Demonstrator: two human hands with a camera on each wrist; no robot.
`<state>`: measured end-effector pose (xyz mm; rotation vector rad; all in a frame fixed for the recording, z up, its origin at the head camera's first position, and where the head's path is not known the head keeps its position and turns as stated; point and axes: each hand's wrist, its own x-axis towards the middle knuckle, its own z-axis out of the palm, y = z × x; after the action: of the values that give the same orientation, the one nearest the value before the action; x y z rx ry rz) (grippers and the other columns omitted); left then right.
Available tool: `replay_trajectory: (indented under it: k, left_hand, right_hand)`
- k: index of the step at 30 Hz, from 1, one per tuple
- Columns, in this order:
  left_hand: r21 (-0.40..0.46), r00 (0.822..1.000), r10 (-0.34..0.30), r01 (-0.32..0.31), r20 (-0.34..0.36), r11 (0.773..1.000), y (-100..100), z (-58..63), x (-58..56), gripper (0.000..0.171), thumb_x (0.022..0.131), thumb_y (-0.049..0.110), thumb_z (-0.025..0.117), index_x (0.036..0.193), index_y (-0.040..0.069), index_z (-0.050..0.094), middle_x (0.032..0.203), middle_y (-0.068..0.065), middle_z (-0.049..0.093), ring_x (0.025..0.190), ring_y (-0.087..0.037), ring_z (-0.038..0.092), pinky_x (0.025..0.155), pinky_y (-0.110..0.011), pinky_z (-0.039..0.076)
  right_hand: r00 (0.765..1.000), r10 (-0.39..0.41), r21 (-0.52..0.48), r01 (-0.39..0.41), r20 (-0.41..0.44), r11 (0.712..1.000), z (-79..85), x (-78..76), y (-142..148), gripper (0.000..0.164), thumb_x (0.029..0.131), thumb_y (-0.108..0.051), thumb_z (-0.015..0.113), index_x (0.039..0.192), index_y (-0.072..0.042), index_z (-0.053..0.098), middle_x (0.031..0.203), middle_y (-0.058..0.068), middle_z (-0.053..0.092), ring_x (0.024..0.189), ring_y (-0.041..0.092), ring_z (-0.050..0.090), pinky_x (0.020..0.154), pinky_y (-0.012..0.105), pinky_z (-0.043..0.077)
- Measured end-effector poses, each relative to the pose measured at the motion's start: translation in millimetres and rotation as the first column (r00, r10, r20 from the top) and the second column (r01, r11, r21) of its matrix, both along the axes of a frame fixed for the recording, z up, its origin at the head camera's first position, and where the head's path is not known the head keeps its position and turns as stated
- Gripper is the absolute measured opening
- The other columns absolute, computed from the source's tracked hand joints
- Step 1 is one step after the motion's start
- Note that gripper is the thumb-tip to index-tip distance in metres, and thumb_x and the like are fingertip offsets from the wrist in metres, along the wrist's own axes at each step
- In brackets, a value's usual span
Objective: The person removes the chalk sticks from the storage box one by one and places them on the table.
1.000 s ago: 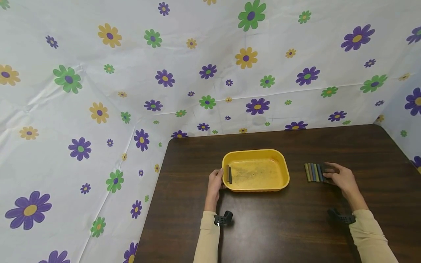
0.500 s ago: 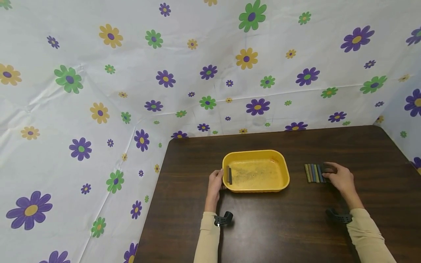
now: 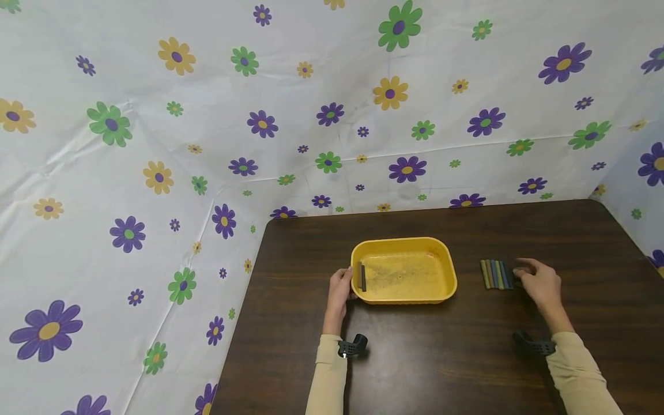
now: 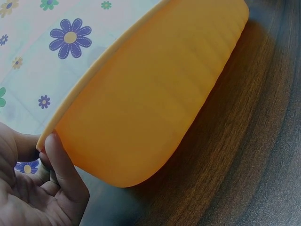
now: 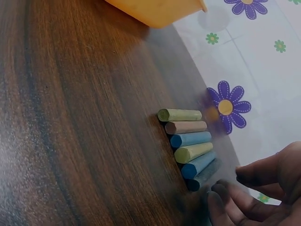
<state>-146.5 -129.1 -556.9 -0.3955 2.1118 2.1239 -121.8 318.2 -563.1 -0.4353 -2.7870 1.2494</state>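
Note:
In the head view, my left hand (image 3: 339, 285) holds the left end of a yellow plastic tray (image 3: 399, 300). The left wrist view shows thumb and fingers pinching the rim of the tray (image 4: 136, 108). Inside the tray, at its left end, lie two dark chalk sticks (image 3: 363, 278). To the right of the tray, several chalk sticks (image 3: 493, 274) lie side by side in a row. The right wrist view shows green-yellow, brown, blue and dark chalk sticks (image 5: 190, 140). Just beside the dark one is my right hand (image 5: 263, 188), fingers loosely bent with a gap between them and nothing visible held.
The dark wooden table (image 3: 441, 357) carries the tray and chalk. A white flowered sheet (image 3: 311, 86) hangs behind the table and on its left and right sides. Black straps with cameras sit on both wrists.
My right hand has drawn slightly right, away from the chalk row, so the dark stick at its end shows more. The left hand and tray stay put.

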Motion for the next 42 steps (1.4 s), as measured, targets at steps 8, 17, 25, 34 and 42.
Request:
replay_trajectory:
  k: [8,17,25,34,42]
  left_hand:
    - [-0.001,1.000,0.001,-0.001,0.002,1.000,0.4,0.3,0.5,0.038,0.111,0.027,0.050,0.122,-0.008,0.061,0.086,-0.011,0.059,0.060,-0.011,0.054,0.052,-0.022,0.048]
    - [-0.008,1.000,-0.002,0.002,-0.010,1.000,0.7,-0.2,1.8,0.043,0.111,0.029,0.052,0.124,-0.010,0.060,0.090,-0.017,0.061,0.059,-0.011,0.053,0.052,-0.023,0.047]
    - [-0.013,1.000,-0.004,0.004,-0.009,1.000,0.0,-0.2,1.4,0.041,0.111,0.029,0.052,0.123,-0.010,0.061,0.087,-0.014,0.060,0.058,-0.011,0.051,0.053,-0.024,0.047]
    - [-0.015,1.000,-0.007,0.007,-0.004,1.000,0.0,-1.7,0.9,0.041,0.111,0.029,0.052,0.124,-0.008,0.061,0.087,-0.011,0.061,0.058,-0.011,0.052,0.055,-0.025,0.048]
    - [0.011,1.000,0.002,-0.002,-0.022,1.000,1.2,-1.7,1.9,0.040,0.111,0.028,0.052,0.124,-0.008,0.061,0.089,-0.014,0.061,0.059,-0.012,0.053,0.054,-0.025,0.047]
  right_hand:
    - [0.997,-0.076,-0.021,0.076,0.008,0.997,6.8,1.3,-3.0,0.041,0.108,-0.014,0.050,0.137,0.013,0.055,0.118,0.038,0.062,0.098,0.051,0.061,0.073,0.052,0.048]
    - [0.997,-0.080,-0.065,0.080,0.002,0.995,18.0,-0.3,-11.9,0.044,0.110,-0.019,0.047,0.138,0.013,0.054,0.125,0.039,0.057,0.109,0.053,0.054,0.083,0.063,0.043]
    - [0.998,-0.057,-0.089,0.057,-0.004,0.994,34.8,-2.4,-25.3,0.047,0.110,-0.024,0.047,0.140,0.011,0.053,0.126,0.037,0.058,0.107,0.049,0.057,0.073,0.047,0.045]
    - [0.998,0.035,-0.147,-0.042,-0.050,0.988,50.3,-3.9,-52.6,0.048,0.111,-0.028,0.048,0.141,0.009,0.055,0.123,0.034,0.063,0.087,0.023,0.066,0.063,0.027,0.051]
    - [0.993,0.089,-0.178,-0.102,-0.080,0.979,63.7,-6.3,-77.8,0.047,0.111,-0.028,0.049,0.141,0.008,0.056,0.120,0.032,0.066,0.094,0.037,0.071,0.070,0.031,0.059]
